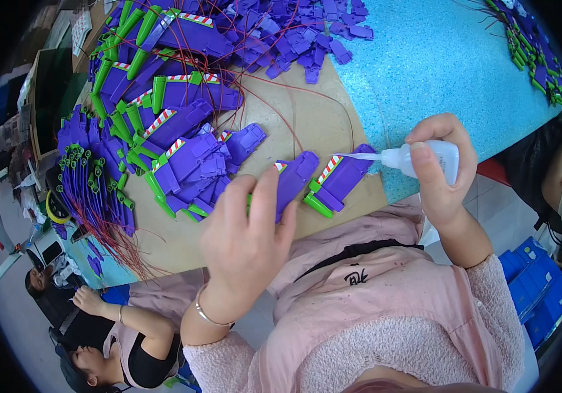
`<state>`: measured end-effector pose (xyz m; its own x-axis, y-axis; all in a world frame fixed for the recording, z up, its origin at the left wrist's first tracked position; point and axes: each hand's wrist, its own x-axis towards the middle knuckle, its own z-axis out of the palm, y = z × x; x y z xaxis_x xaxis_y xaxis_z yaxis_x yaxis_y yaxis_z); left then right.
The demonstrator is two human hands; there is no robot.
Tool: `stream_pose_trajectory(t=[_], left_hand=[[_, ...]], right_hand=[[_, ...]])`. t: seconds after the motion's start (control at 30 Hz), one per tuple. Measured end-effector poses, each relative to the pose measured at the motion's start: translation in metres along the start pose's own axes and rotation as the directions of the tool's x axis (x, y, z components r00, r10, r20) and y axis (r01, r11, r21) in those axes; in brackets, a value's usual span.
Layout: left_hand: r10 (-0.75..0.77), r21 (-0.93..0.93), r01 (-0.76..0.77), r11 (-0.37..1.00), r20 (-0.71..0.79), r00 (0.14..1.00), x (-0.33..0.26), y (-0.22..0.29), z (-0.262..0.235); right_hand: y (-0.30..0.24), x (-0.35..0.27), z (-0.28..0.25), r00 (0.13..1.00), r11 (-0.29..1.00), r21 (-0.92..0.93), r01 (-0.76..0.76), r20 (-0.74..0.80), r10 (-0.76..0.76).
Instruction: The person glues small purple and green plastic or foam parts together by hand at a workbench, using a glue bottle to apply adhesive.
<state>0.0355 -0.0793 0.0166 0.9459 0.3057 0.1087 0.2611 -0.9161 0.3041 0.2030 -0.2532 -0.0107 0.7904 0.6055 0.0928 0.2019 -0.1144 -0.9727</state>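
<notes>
My left hand [245, 232], a bangle on its wrist, grips a purple toy wing [297, 173] with a red-and-white striped strip, partly hidden behind my fingers. In my right hand [448, 173] is a translucent squeeze bottle [399, 158] with a long thin nozzle. The bottle lies nearly level, its nozzle pointing left. Under the nozzle, a second purple wing [346, 180] with a striped edge and a green tube end rests on the table. Whether the nozzle tip touches that wing, I cannot tell.
Many purple wings with green tubes [176, 154] heap up left and behind. Loose purple pieces [294, 39] lie at the back, crossed by thin red wires [274, 111]. Green and purple parts [536, 59] sit far right. Another person [127, 337] works at lower left; blue crates [533, 281] stand at right.
</notes>
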Motion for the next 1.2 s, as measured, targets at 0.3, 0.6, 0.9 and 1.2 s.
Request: stream_pose_trajectory(t=[0.3, 0.6, 0.9, 1.2], left_hand=[[-0.034, -0.082, 0.032, 0.996, -0.021, 0.999, -0.003, -0.001, 0.015], [-0.025, -0.083, 0.021, 0.996, -0.054, 0.998, -0.005, 0.000, 0.017], [0.085, 0.021, -0.083, 0.996, -0.149, 0.985, -0.005, 0.000, 0.018], [-0.022, -0.016, 0.020, 1.000, -0.103, 0.994, -0.001, 0.009, 0.033]], right_hand=[[0.000, 0.001, 0.008, 0.982, 0.991, 0.043, 0.128, 0.133, -0.132], [0.000, 0.000, 0.006, 0.982, 0.989, 0.009, 0.146, 0.122, -0.146], [-0.006, 0.005, 0.012, 0.977, 0.985, 0.087, 0.149, 0.140, -0.160], [0.009, -0.003, -0.003, 0.996, 0.986, 0.139, 0.095, -0.016, -0.093]])
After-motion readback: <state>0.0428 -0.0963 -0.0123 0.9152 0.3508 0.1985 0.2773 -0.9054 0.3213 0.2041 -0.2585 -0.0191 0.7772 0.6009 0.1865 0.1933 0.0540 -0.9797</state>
